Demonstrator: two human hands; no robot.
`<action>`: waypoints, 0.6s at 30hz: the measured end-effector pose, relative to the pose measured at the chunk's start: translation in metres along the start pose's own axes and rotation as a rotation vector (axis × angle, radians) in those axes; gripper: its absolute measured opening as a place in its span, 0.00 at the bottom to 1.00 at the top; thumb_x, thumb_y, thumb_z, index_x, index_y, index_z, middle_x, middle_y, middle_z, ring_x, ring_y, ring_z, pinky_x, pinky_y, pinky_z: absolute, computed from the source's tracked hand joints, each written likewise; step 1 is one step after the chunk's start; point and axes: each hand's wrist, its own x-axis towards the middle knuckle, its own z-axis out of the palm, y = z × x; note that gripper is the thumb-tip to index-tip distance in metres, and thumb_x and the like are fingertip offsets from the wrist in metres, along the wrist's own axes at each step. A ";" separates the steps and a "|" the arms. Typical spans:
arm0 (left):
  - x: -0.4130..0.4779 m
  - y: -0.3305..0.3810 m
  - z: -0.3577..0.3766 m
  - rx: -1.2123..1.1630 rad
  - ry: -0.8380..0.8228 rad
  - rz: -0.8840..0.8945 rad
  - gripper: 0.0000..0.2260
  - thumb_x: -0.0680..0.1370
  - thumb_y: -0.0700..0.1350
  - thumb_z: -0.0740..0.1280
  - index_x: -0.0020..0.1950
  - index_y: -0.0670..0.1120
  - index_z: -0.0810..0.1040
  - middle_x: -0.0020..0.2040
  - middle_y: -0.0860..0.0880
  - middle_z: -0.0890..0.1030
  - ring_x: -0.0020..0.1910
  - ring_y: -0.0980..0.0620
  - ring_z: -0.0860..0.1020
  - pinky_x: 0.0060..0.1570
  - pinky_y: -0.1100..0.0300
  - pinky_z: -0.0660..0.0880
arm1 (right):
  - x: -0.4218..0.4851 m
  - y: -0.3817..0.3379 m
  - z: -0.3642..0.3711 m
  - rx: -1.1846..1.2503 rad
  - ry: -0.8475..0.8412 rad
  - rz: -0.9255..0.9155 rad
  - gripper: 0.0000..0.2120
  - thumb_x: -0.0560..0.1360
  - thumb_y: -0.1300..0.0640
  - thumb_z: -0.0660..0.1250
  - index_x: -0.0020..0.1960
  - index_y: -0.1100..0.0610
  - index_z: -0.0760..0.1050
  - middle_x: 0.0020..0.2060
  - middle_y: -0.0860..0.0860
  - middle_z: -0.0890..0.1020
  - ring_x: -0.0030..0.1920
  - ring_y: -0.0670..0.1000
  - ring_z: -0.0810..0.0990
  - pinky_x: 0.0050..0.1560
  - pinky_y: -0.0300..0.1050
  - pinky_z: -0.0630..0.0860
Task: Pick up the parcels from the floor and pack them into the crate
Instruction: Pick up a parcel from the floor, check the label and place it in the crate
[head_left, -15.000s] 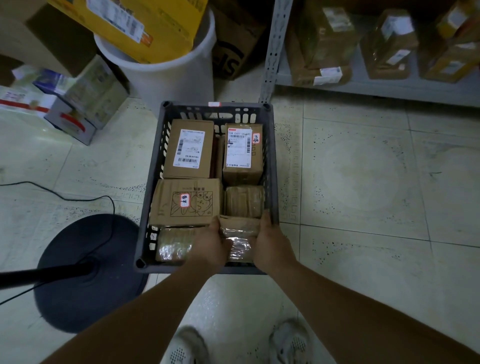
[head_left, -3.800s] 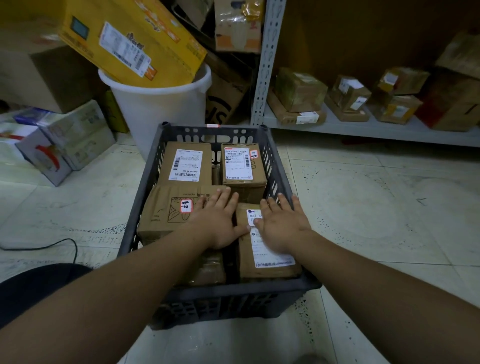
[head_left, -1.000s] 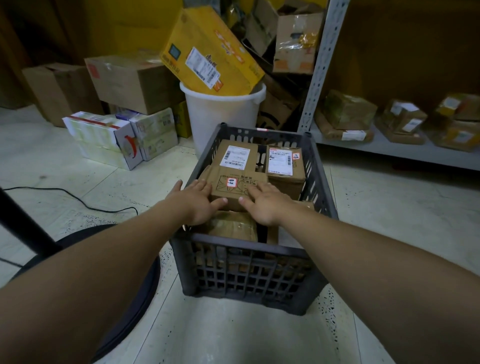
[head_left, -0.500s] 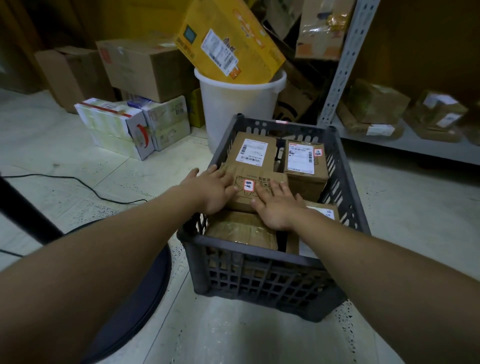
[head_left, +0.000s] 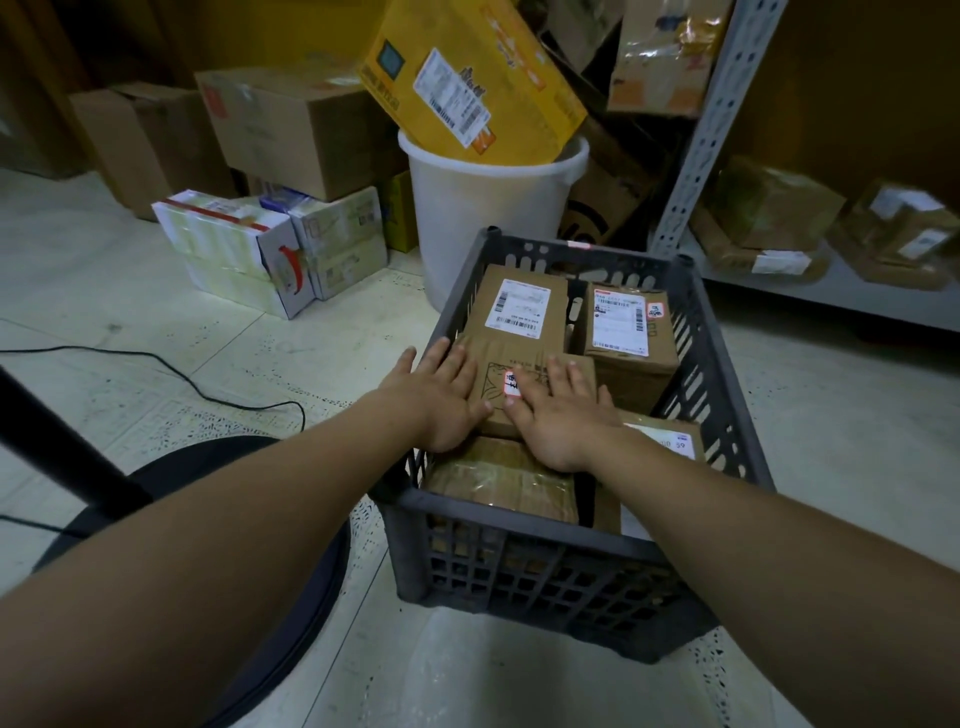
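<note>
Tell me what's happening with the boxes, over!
Left hand and right hand open, flat on the middle parcel. Crate nearly full. White bucket behind, not blocking.

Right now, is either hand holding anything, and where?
Nothing gripped: left hand and right hand lie flat, fingers straight, on top of the printed parcel.
</note>
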 end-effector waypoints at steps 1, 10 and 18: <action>0.001 -0.001 -0.002 -0.048 0.015 0.003 0.30 0.80 0.61 0.43 0.78 0.47 0.43 0.79 0.47 0.43 0.77 0.48 0.39 0.74 0.44 0.40 | 0.000 0.000 0.001 -0.005 -0.006 0.000 0.29 0.79 0.34 0.39 0.77 0.40 0.39 0.78 0.50 0.37 0.77 0.55 0.34 0.73 0.62 0.38; 0.018 -0.011 0.002 -0.049 0.063 -0.057 0.30 0.80 0.61 0.42 0.78 0.49 0.41 0.79 0.50 0.43 0.77 0.48 0.39 0.74 0.41 0.40 | 0.008 -0.001 -0.008 -0.018 0.006 0.001 0.30 0.78 0.33 0.42 0.78 0.40 0.42 0.78 0.51 0.40 0.77 0.55 0.36 0.74 0.61 0.38; 0.011 -0.006 0.001 -0.142 0.056 -0.074 0.31 0.80 0.61 0.43 0.78 0.48 0.39 0.79 0.50 0.41 0.77 0.48 0.38 0.74 0.41 0.42 | -0.003 0.000 -0.006 0.016 0.058 -0.013 0.31 0.78 0.32 0.43 0.77 0.39 0.44 0.79 0.50 0.41 0.78 0.55 0.37 0.74 0.62 0.40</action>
